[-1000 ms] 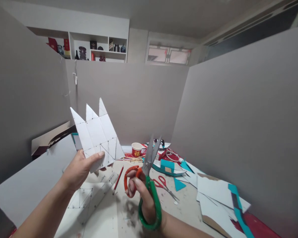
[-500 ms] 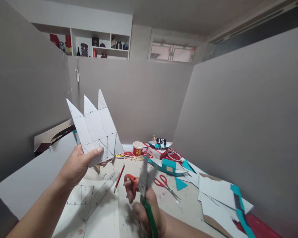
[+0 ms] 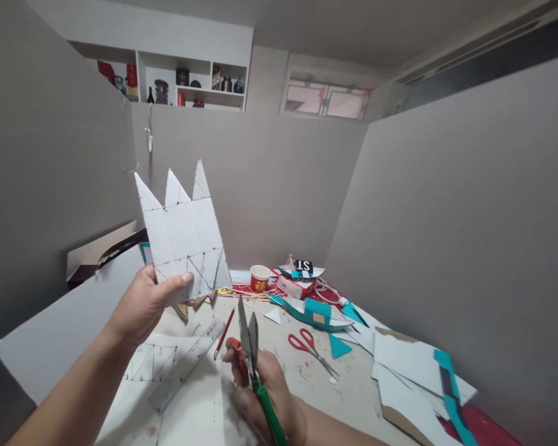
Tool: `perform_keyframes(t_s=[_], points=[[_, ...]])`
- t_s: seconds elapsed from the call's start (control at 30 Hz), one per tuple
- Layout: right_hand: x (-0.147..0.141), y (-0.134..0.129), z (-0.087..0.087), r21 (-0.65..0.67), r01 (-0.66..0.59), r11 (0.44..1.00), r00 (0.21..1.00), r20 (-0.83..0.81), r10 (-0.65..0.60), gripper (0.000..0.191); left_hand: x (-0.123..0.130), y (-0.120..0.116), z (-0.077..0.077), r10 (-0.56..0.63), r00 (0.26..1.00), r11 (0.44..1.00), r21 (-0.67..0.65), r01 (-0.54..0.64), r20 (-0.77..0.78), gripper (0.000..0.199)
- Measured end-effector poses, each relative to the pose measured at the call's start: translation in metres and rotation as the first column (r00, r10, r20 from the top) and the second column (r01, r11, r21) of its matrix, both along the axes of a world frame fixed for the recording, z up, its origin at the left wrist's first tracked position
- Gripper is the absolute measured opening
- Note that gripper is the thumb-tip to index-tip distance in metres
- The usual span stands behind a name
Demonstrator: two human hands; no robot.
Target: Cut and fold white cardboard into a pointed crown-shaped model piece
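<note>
My left hand (image 3: 142, 303) grips the lower edge of a white card (image 3: 181, 229), thumb in front. Three pointed tips are cut along the card's top, and dark pencil lines mark its face, with triangles drawn near the bottom. My right hand (image 3: 270, 393) is closed on a pair of scissors (image 3: 248, 341) with one orange and one green handle, blades pointing up and slightly apart. The blades are away from the card. Below lies a white sheet (image 3: 186, 402) with drawn triangles and a clear ruler (image 3: 186, 365). A red pencil (image 3: 224, 334) rests beside them.
Red-handled scissors (image 3: 311, 353), a teal triangle (image 3: 339, 345) and a white triangle (image 3: 273, 315) lie on the table. Behind are a teal paper boat (image 3: 314, 313), a red paper cup (image 3: 260, 280) and thin sticks. White card pieces (image 3: 409, 371) are piled right; a large white board (image 3: 74, 328) leans left.
The card in my left hand is turned slightly more upright. My right hand has drawn the scissors left and down, their blades closer together. A white triangle now shows on the table.
</note>
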State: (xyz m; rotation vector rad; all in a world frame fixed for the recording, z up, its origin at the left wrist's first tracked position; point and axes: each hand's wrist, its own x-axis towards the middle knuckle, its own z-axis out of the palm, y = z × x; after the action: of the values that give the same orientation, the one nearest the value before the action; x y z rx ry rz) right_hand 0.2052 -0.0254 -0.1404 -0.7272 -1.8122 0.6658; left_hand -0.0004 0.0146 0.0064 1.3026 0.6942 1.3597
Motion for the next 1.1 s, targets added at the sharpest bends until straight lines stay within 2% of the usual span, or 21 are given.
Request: perform_keyframes(t_s=[0.1, 0.3, 0.6, 0.9, 1.1], points=[[-0.003, -0.002, 0.009, -0.038, -0.062, 0.997, 0.998, -0.034, 0.061, 0.034, 0.0, 0.0, 0.0, 0.027, 0.999, 1.0, 0.004, -0.027, 0.018, 0.025], [-0.005, -0.001, 0.018, -0.076, -0.047, 0.996, 0.999, 0.0, 0.047, 0.041, 0.0, -0.001, 0.002, 0.092, 0.992, 0.996, 0.01, -0.093, 0.082, 0.03], [-0.007, -0.002, 0.025, -0.154, -0.058, 0.986, 0.994, 0.082, 0.071, 0.053, -0.004, -0.004, 0.008, 0.074, 0.989, 0.996, 0.039, -0.08, 0.125, 0.033], [-0.008, -0.006, 0.032, -0.256, -0.096, 0.962, 0.993, 0.045, 0.111, 0.056, -0.006, -0.005, 0.007, 0.08, 0.995, 0.994, 0.064, -0.083, 0.055, 0.033], [-0.008, -0.007, 0.033, -0.303, -0.106, 0.947, 0.992, 0.032, 0.121, 0.056, -0.009, -0.005, 0.006, 0.148, 0.989, 0.982, 0.114, -0.149, 0.015, 0.033]])
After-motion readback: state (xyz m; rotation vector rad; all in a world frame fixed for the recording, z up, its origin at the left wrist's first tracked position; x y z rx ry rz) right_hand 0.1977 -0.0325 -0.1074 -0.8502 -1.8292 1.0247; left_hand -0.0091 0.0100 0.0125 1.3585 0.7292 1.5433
